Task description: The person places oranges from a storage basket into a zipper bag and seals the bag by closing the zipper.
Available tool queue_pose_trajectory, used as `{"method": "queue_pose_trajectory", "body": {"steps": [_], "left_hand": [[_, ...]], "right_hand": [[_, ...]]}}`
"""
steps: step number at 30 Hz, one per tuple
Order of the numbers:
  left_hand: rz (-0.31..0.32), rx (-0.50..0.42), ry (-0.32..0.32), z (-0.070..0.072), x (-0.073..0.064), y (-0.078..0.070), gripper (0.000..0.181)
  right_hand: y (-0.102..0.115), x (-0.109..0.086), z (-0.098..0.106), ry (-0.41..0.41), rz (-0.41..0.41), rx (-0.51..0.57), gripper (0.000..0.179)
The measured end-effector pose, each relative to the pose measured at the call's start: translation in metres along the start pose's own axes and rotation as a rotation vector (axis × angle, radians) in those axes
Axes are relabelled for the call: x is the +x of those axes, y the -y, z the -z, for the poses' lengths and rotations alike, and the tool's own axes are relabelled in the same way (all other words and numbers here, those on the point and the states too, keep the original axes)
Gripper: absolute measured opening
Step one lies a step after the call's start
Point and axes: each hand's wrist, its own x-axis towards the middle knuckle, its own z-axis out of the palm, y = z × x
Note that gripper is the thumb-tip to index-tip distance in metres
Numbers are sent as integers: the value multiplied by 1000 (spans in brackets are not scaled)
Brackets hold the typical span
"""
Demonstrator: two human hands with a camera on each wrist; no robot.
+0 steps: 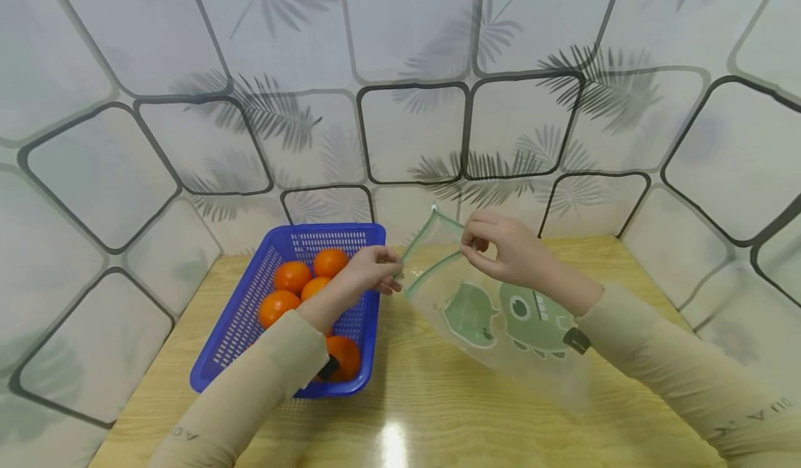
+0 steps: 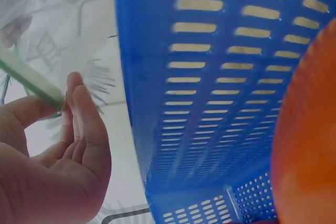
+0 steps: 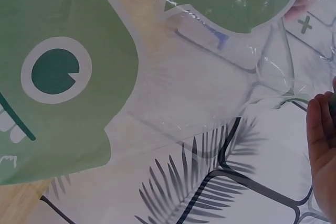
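A clear plastic bag is stretching across the frame, a green print with a round eye filling its left side. Another green print is showing at the top, right of centre. At the right edge, the partly cut-off right hand is touching the bag's green strip. Wooden table is showing at lower left; a leaf-patterned wall is filling the lower right.

The head view is bright, white glare marking the pale wood-grain desk this side of the left hand; wrist views are dimmer, the round orange fruit near that hand blurred, the clear green-printed plastic bag glinting.
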Motion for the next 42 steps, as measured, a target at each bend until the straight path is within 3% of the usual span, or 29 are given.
{"method": "queue_pose_trajectory", "body": {"steps": [9,18,30,42], "left_hand": [[15,88,113,3,-4,-2,23],[10,114,157,3,-8,-7,28],[-29,128,174,10,-16,-10,22],[-16,124,126,20,-21,-5,24]], "right_hand": [[-5,1,-5,13,44,58,17],[-9,4,-6,10,98,115,17],[-14,11,-2,-2,165,152,15],[-12,14,5,-8,88,79,15]]}}
